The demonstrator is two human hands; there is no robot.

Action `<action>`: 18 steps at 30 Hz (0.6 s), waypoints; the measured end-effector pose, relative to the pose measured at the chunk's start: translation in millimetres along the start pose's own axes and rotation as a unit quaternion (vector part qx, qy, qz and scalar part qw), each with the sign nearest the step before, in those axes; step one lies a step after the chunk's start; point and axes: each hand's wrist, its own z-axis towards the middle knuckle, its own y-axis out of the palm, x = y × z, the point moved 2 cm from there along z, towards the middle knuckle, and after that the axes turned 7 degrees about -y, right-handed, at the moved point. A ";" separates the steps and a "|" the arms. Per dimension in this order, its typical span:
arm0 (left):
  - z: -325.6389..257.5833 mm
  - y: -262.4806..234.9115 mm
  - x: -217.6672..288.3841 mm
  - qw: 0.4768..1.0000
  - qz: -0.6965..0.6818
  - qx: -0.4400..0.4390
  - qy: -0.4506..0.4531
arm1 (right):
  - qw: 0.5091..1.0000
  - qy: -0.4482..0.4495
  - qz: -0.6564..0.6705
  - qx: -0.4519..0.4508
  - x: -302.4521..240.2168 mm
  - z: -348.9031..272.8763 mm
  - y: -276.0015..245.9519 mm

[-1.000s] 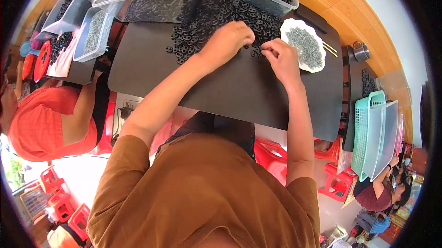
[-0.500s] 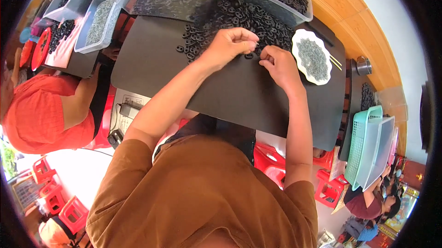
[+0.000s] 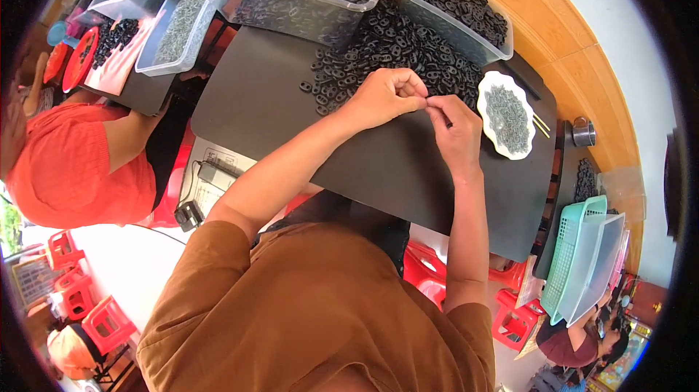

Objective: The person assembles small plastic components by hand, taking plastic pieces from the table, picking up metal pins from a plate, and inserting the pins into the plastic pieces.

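My left hand and my right hand meet fingertip to fingertip over the dark table. Both are pinched closed; whatever is between the fingers is too small or hidden to make out. Just beyond them spreads a pile of small black oval parts with holes. To the right of my right hand stands a white scalloped dish filled with small silvery metal pieces.
Clear plastic bins of black parts stand at the far side. A tub of metal pieces is at the left, near a person in a red top. Right: a metal cup and green basket.
My hands have come together; a small gap lay between their fingertips before. The whole view has shifted slightly, with the table now lower and further right in it.
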 end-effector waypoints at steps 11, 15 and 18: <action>-1.6 7.6 3.5 0.994 -0.097 -0.042 0.017 | 0.943 0.201 0.264 0.037 13.7 -5.8 -1.3; -2.7 8.1 3.6 0.999 -0.035 -0.024 0.015 | 0.928 0.208 0.306 0.040 15.9 -8.0 3.2; -2.0 4.8 2.3 1.000 0.021 -0.011 -0.008 | 0.950 0.171 0.258 0.035 11.3 -5.3 4.3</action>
